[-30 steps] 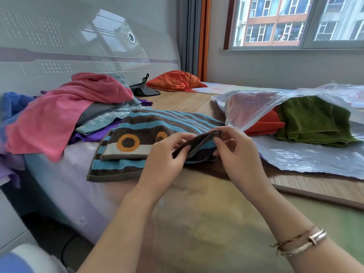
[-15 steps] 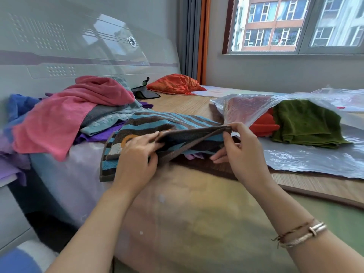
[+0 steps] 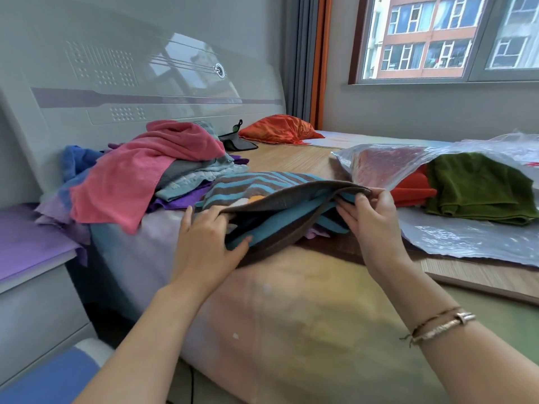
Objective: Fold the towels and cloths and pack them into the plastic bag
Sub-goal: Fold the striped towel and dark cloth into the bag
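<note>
Centre of the frame: a striped towel [image 3: 280,199], brown and blue, partly folded on the near edge of the bed [image 3: 291,301]. The left hand [image 3: 204,243] grips its lower left edge, thumb under the fold and fingers curled over the top; the fingertips are hidden inside the cloth. The right hand [image 3: 370,220] pinches the raised right corner between thumb and fingers. An orange mark on the towel is mostly covered by the top fold. Right of centre: a clear plastic bag [image 3: 379,164] lying open on the bed, holding a green towel [image 3: 478,188] and a red cloth [image 3: 414,191], the latter largely hidden behind the bag's film. Left of centre: a loose pile topped by a pink towel [image 3: 140,176]; the grey, blue and purple cloths beneath it show only at their edges. The bag's right end is cut off by the frame.
</note>
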The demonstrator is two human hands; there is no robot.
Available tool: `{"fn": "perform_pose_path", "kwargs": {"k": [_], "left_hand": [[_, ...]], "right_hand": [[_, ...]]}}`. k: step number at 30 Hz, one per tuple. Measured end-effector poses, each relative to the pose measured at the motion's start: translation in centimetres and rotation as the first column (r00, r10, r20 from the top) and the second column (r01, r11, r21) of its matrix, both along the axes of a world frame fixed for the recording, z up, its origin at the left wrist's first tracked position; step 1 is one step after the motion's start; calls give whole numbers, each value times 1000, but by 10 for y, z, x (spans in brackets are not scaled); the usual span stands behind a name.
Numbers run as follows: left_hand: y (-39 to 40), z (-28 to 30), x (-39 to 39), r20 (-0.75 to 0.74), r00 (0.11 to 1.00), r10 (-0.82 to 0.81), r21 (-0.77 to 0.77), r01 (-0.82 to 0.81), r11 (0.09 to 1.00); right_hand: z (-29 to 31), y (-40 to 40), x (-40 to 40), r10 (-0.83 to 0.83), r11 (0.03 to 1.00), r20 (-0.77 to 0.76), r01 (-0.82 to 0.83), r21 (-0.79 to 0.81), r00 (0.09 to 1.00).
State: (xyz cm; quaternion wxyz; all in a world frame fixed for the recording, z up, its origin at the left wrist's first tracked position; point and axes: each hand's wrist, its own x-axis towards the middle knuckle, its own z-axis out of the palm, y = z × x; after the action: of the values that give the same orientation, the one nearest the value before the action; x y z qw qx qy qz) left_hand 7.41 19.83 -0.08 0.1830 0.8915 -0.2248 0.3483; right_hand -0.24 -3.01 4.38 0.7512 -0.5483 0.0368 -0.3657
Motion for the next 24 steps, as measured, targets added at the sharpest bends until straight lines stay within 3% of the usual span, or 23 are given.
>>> {"fn": "perform_pose_path", "kwargs": {"k": [5, 14, 19, 24], "left_hand": [[-12, -25, -11, -152, 988, 26, 158, -2, 987], [-26, -28, -13, 29, 996, 80, 156, -83, 984], [-15, 2, -5, 33, 994, 109, 42, -110, 993], [3, 76, 11, 84, 992, 97, 57, -102, 993]], "right_hand": [[-2, 3, 2, 7, 999, -2, -7, 45, 1000], [46, 9, 6, 136, 982, 156, -153, 108, 978], [89, 2, 25, 114, 993, 76, -112, -29, 991], [138, -18, 43, -19, 982, 18, 22, -189, 1000]]}}
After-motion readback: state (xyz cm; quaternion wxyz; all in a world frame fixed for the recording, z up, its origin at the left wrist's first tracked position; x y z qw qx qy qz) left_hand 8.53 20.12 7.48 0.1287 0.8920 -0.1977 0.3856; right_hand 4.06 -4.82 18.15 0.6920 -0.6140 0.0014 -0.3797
